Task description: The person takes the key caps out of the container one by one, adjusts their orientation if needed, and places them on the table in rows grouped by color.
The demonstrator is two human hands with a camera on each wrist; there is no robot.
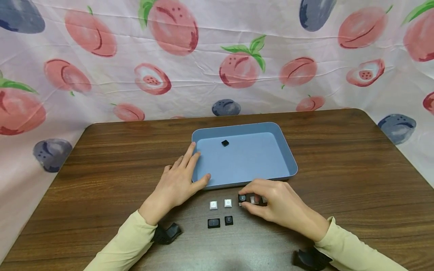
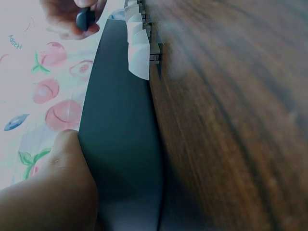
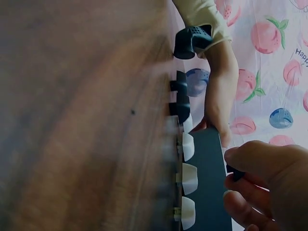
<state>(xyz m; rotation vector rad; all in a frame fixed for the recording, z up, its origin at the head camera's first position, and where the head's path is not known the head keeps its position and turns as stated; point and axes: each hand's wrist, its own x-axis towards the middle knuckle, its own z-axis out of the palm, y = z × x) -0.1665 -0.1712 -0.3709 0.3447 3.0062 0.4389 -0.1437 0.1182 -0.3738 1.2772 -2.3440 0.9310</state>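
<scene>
My right hand (image 1: 276, 197) pinches a black keycap (image 1: 242, 198) between thumb and fingers, just in front of the blue tray (image 1: 251, 162). In the left wrist view this keycap (image 2: 83, 20) is held above the table. My left hand (image 1: 178, 182) touches the tray's left side with its fingers spread, thumb at the near left corner. White keycaps (image 1: 213, 205) (image 1: 228, 203) line up before the tray; others lie partly hidden under my right hand. Nearer me sit a wide black keycap (image 1: 214, 223) and a small black keycap (image 1: 228, 220). Small stems show beneath the white keycaps (image 3: 189, 178).
A small black piece (image 1: 225, 143) lies inside the tray, towards the back left. Wood-grain tabletop (image 1: 129, 162) surrounds everything. A fruit-print cloth (image 1: 203, 75) hangs behind and at both sides. Black wrist devices (image 1: 167, 234) (image 1: 311, 259) sit by both sleeves.
</scene>
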